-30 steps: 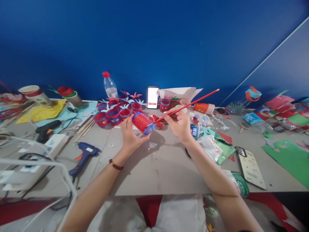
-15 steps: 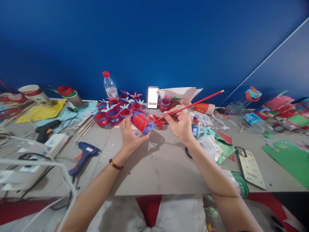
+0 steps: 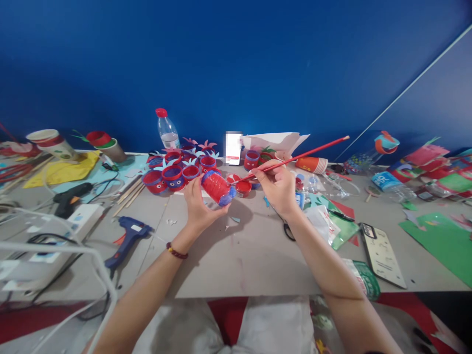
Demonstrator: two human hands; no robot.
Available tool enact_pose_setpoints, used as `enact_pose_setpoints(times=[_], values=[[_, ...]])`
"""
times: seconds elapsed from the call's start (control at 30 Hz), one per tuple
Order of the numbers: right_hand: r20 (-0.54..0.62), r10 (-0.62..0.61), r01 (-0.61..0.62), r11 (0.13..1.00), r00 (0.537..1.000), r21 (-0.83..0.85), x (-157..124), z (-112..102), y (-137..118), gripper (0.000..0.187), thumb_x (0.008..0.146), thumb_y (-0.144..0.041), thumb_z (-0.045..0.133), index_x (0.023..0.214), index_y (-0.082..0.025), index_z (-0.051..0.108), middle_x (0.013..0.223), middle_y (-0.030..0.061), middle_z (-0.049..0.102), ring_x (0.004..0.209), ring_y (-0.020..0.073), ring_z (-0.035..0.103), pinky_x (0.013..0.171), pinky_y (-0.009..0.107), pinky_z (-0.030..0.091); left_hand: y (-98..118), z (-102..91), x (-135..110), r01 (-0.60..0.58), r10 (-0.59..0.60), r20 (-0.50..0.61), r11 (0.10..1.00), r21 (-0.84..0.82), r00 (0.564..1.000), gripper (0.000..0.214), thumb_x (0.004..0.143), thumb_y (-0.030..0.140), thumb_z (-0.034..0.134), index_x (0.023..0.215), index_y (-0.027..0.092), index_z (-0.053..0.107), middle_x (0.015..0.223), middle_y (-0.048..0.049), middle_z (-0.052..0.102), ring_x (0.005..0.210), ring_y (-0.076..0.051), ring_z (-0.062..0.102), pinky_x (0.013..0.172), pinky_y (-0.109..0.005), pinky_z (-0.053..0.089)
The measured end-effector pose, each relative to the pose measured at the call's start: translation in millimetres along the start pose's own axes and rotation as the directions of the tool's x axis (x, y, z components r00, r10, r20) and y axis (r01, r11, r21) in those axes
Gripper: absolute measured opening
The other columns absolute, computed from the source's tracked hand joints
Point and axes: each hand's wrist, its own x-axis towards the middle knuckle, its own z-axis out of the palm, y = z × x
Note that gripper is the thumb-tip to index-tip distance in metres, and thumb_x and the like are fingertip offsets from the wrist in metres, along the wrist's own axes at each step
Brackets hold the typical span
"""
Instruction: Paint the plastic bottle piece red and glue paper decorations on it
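My left hand (image 3: 199,204) is wrapped round a bottle piece (image 3: 216,188) painted red in the middle and blue at both ends, held tilted above the table. In my right hand (image 3: 275,186) is a long red paintbrush (image 3: 306,155), pinched near its lower end. Its tip lies close to the bottle piece's right side, near an open pot of red paint (image 3: 243,188); whether it touches either I cannot tell. Just behind my left hand stand several red and blue painted cups (image 3: 173,177) with paper leaves and eyes.
A blue glue gun (image 3: 129,241) and a white power strip (image 3: 73,236) with cables lie left. Behind are a clear bottle (image 3: 167,130) and a lit phone (image 3: 233,148). To the right are orange paper cups (image 3: 311,163), another phone (image 3: 383,255) and green paper (image 3: 440,243).
My right hand and the brush have shifted slightly right, and the brush tip has moved up and right from the painted bottle piece. My left hand stays almost where it was.
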Motion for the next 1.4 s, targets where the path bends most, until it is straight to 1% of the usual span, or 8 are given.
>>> enact_pose_setpoints(times=[0.2,0.4,0.6,0.73,0.97,1.1,1.23,1.4], values=[[-0.024,-0.055,0.054,0.998,0.998,-0.028,4,-4,5,0.016,0.086,-0.034,0.067,0.079,-0.02,0.063,0.082,0.0014,0.071,0.076,0.0165,0.073,0.072,0.031,0.065,-2,1.3,-1,-0.068,0.068,0.009,0.997,0.018,0.998,0.099,0.055,0.046,0.083,0.137,0.018,0.036,0.128,-0.0161,0.051,0.119,-0.035,0.05,0.103,-0.051,0.042],[0.003,-0.183,0.182,0.974,0.983,-0.135,0,-4,1,0.004,0.087,-0.022,0.066,0.083,-0.021,0.067,0.082,0.0009,0.071,0.075,0.0151,0.072,0.071,0.029,0.063,-3,1.3,-1,-0.037,0.037,0.003,0.999,0.005,0.999,0.1,0.054,0.046,0.083,0.137,0.019,0.036,0.129,-0.0161,0.05,0.121,-0.035,0.049,0.104,-0.05,0.041],[0.084,-0.274,0.285,0.935,0.958,-0.209,-10,3,-10,0.005,0.089,-0.02,0.065,0.087,-0.022,0.068,0.08,-0.0002,0.073,0.072,0.0142,0.071,0.065,0.028,0.06,-4,1.8,-1,-0.006,0.006,-0.027,1.0,0.019,1.0,0.103,0.053,0.049,0.084,0.138,0.019,0.036,0.13,-0.0162,0.049,0.122,-0.035,0.048,0.103,-0.051,0.041],[0.101,-0.324,0.339,0.911,0.941,-0.236,-14,6,-16,0.006,0.088,-0.018,0.065,0.086,-0.022,0.068,0.082,0.0008,0.073,0.073,0.0145,0.07,0.063,0.027,0.059,-4,2.1,-1,0.004,-0.003,-0.04,1.0,0.026,0.999,0.103,0.054,0.048,0.084,0.139,0.018,0.036,0.131,-0.0167,0.049,0.123,-0.035,0.048,0.104,-0.05,0.04],[0.134,-0.315,0.339,0.913,0.94,-0.227,-19,7,-22,0.008,0.089,-0.018,0.063,0.087,-0.022,0.069,0.082,0.0008,0.073,0.07,0.0132,0.07,0.059,0.025,0.059,-4,2.0,-1,0.004,-0.002,-0.046,0.999,0.041,0.999,0.105,0.052,0.049,0.084,0.139,0.018,0.035,0.129,-0.0165,0.049,0.122,-0.036,0.048,0.104,-0.052,0.04],[0.071,-0.312,0.32,0.925,0.948,-0.206,-18,5,-26,0.006,0.088,-0.02,0.065,0.084,-0.022,0.069,0.08,0.0,0.073,0.07,0.0135,0.071,0.061,0.025,0.06,-4,1.9,-1,0.011,-0.01,-0.042,0.999,0.039,0.999,0.104,0.053,0.048,0.084,0.14,0.018,0.035,0.13,-0.0169,0.049,0.122,-0.036,0.048,0.103,-0.051,0.04],[0.032,-0.299,0.299,0.935,0.954,-0.192,-15,2,-22,0.006,0.088,-0.019,0.064,0.087,-0.022,0.069,0.08,-0.0005,0.074,0.073,0.0143,0.072,0.064,0.027,0.061,-4,2.2,-1,-0.001,0.003,-0.046,0.999,0.04,0.999,0.104,0.054,0.049,0.084,0.14,0.019,0.034,0.13,-0.0173,0.049,0.122,-0.036,0.048,0.103,-0.051,0.041],[0.058,-0.383,0.383,0.879,0.922,-0.284,-14,4,-16,0.008,0.088,-0.017,0.063,0.088,-0.023,0.068,0.08,0.0,0.074,0.071,0.0147,0.071,0.061,0.027,0.06,-5,2.7,-1,-0.007,0.009,-0.046,0.999,0.043,0.999,0.105,0.054,0.051,0.084,0.14,0.018,0.034,0.131,-0.0172,0.048,0.123,-0.036,0.048,0.103,-0.05,0.04]])
